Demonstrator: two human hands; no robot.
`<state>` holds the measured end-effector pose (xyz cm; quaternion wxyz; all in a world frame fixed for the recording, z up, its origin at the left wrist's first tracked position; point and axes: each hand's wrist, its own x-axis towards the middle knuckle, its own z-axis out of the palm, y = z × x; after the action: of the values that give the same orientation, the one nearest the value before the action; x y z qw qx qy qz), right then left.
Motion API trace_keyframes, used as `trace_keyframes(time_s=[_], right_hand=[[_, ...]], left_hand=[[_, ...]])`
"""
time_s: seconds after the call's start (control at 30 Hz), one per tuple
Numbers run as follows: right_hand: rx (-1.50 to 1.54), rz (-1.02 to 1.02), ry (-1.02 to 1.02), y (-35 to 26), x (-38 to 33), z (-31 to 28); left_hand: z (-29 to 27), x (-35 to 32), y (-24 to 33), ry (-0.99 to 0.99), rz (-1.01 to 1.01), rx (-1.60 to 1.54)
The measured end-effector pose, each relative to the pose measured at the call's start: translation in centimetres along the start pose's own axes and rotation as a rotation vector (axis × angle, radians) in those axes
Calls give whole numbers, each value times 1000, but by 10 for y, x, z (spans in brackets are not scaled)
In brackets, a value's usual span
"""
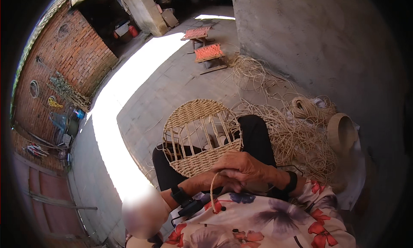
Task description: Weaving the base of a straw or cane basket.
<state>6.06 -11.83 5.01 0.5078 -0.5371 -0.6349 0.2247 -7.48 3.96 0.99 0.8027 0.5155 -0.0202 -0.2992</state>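
A round woven panel (200,106) of twisted straw-coloured cord rests across my knees. Its far and near parts are closely woven, while bare strands with gaps span its middle. At its near edge my two hands meet in front of my body. My right hand (246,165) is closed, with its fingers bent over the other hand. Partly hidden beneath it, my left hand (219,179) is closed too. A length of pale cord (212,192) comes out from between the hands and curves down onto my flowered shirt. The fingertips are mostly hidden.
To the right lies a big tangle of loose cord (297,140), with a coiled bundle (303,108) and a round tan container (342,131) beside it. Two low stools with red woven seats, one nearer (208,53), stand ahead. A grey wall (318,41) rises at right.
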Motion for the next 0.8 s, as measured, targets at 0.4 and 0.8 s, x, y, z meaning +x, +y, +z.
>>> trace_keyframes(time_s=[0.4, 0.8], right_hand=[[-140, -262, 181, -1, -8, 22], [-511, 385, 618, 40, -68, -61]], left_hand=[[-5, 9, 1, -77, -188, 348], [-34, 43, 83, 682, 192, 788]])
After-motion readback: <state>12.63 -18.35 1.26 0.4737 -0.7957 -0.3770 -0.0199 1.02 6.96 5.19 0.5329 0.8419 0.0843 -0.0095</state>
